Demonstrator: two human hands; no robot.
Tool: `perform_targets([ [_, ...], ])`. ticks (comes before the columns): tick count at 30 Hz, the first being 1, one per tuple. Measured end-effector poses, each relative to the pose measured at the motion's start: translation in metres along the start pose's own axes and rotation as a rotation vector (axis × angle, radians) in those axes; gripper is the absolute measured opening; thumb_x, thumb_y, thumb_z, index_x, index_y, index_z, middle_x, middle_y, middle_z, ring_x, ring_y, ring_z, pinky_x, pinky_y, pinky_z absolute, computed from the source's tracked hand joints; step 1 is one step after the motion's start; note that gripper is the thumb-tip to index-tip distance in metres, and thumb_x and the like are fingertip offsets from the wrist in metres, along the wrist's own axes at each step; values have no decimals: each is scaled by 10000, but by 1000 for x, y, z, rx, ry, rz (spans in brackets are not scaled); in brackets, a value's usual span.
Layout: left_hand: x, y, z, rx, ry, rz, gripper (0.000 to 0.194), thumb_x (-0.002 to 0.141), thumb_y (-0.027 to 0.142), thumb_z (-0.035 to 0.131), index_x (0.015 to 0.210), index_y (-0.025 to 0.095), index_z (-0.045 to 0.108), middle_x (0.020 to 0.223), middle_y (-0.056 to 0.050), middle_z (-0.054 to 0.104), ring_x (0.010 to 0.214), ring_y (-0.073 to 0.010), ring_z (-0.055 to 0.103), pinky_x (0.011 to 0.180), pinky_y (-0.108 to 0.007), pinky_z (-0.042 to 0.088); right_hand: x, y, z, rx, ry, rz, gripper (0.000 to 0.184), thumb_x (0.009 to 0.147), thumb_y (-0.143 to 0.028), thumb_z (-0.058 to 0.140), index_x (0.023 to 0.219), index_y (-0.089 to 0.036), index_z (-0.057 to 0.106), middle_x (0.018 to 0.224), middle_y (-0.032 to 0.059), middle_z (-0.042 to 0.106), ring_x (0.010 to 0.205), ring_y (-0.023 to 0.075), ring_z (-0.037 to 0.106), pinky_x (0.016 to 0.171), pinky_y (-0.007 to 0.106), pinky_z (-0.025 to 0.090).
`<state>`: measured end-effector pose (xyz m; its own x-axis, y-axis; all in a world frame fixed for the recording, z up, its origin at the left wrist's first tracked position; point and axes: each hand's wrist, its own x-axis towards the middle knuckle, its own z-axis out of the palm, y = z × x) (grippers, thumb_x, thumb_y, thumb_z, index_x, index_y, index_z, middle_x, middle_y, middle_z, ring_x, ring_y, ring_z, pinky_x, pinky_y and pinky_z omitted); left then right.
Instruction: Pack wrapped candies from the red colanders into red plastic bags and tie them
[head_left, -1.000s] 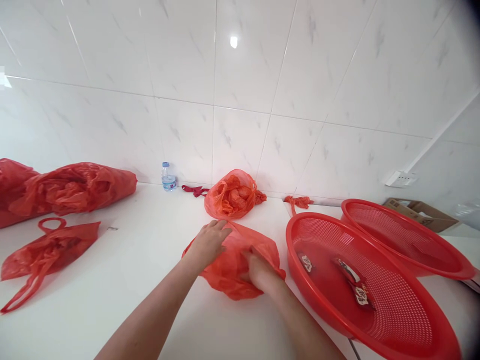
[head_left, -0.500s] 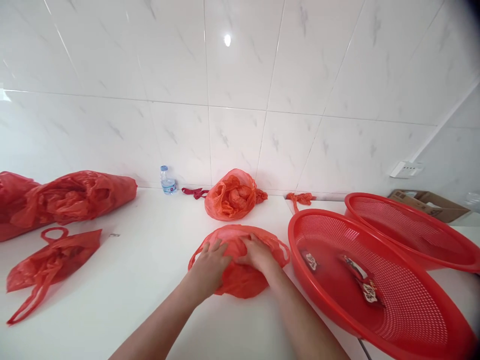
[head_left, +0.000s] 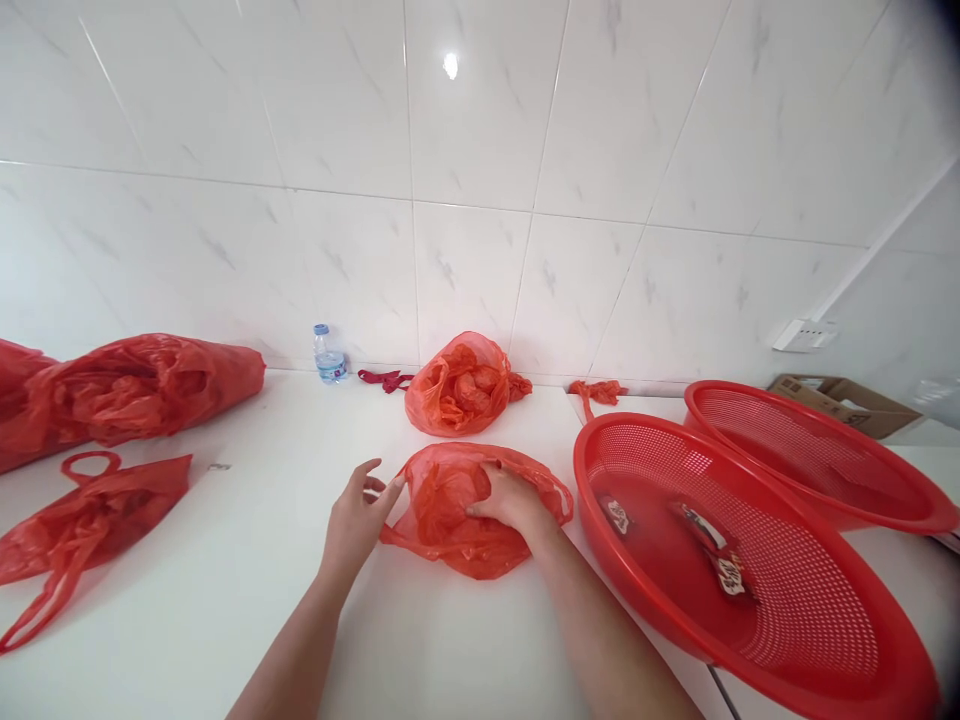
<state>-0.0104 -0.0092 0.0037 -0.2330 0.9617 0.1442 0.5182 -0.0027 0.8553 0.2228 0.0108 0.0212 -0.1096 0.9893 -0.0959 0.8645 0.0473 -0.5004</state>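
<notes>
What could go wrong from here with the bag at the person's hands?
The right hand is in the mouth of the thin bag, so a finger might snag or tear it. The left hand is only at the bag's left edge, with no clear grip, so that side could slip or fold in. The nearer basket stands close to the bag's right side, so a wide move that way might knock it.

My right hand (head_left: 510, 497) met thin, crinkled plastic in the bag (head_left: 441, 505); the near basket (head_left: 643, 590) was smooth, glossy plastic, the wall tiles (head_left: 480, 130) shiny, the box (head_left: 891, 412) matt cardboard.
</notes>
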Motion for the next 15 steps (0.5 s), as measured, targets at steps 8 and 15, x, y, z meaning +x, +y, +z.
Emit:
perform_targets([
  [8,7,-13,4,-872,-267,-262,488,672,392,750,1084,197,575,614,62,494,508,-72,448,480,-164,385,-64,-46,-9,-62,216,-273,499,821,-324,590,1292,-177,519,1410,123,436,1312,266,376,1077,402,305],
  [15,12,-15,4,-1081,-268,-324,452,629,321,799,1028,196,629,646,46,562,517,-62,490,473,-135,439,-143,-10,-85,80,350,-154,349,846,-394,547,1184,-329,602,1257,-5,595,1159,200,545,987,323,419],
])
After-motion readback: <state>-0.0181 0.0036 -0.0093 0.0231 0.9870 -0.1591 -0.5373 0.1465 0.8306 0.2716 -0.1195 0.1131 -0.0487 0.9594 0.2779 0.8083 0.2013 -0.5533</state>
